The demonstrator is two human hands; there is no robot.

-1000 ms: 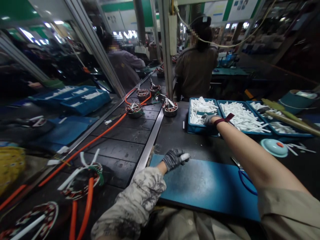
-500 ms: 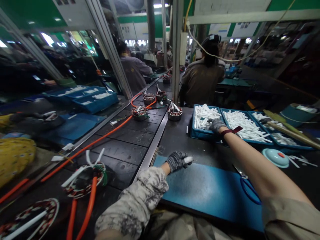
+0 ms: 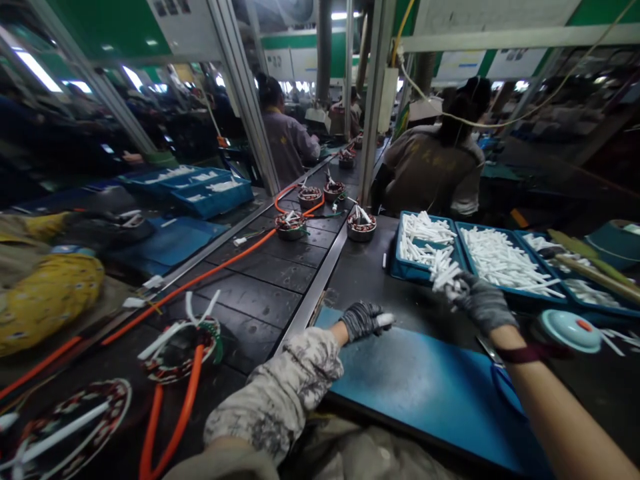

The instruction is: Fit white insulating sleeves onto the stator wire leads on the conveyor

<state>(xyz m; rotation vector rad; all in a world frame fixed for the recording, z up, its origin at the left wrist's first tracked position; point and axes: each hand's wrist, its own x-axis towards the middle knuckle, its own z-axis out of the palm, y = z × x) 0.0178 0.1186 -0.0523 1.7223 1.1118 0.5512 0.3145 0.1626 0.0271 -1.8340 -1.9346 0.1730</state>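
Observation:
My right hand point(image 3: 477, 300), in a grey glove, is closed around a bunch of white tubes point(image 3: 444, 272). It is just off the near edge of a blue bin point(image 3: 417, 273) full of similar tubes. My left hand point(image 3: 367, 321), in a striped glove, rests on the far left edge of the blue mat point(image 3: 415, 380). Its fingers are curled together, with something white at their tips; whether that is a fingertip cover or a tube I cannot tell. Beside my right wrist lie blue-handled scissors point(image 3: 505, 380), partly hidden by the forearm.
A second tube bin point(image 3: 510, 267) adjoins the first. A round turquoise container point(image 3: 570, 330) stands at right. Wound stator rings point(image 3: 361, 223) and an orange cable point(image 3: 220, 267) lie along the black line at left. Co-workers point(image 3: 433, 167) sit ahead; another's yellow sleeve point(image 3: 55, 293) shows at left.
My right hand has come out of the near bin, back toward me, with a bunch of white tubes in it. My left hand stays on the mat. The view has swung slightly left.

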